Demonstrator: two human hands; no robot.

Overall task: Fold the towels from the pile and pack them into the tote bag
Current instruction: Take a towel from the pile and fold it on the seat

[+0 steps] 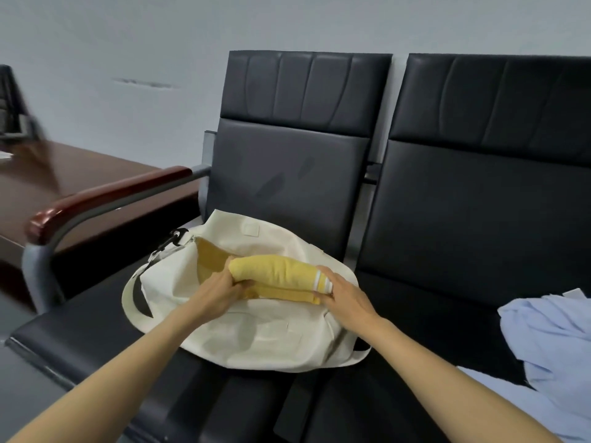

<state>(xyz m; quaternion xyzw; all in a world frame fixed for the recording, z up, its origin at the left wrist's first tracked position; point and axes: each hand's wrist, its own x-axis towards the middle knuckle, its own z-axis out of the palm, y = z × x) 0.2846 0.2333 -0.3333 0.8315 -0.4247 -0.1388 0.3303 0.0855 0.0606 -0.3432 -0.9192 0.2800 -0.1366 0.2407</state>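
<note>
A cream tote bag (256,334) lies on the left black seat with its mouth open toward the backrest. A folded yellow towel (275,273) with white stripes at its right end sits in the bag's opening. My left hand (220,289) grips the towel's left end. At the striped right end, my right hand (345,292) grips the towel. More yellow towel (209,257) shows deeper inside the bag. Light blue towels (550,340) lie piled on the right seat.
Two joined black padded seats (463,219) stand against a pale wall. A red-brown armrest (96,203) on a grey metal frame borders the left seat. A dark wooden table (64,174) stands at the left beyond it.
</note>
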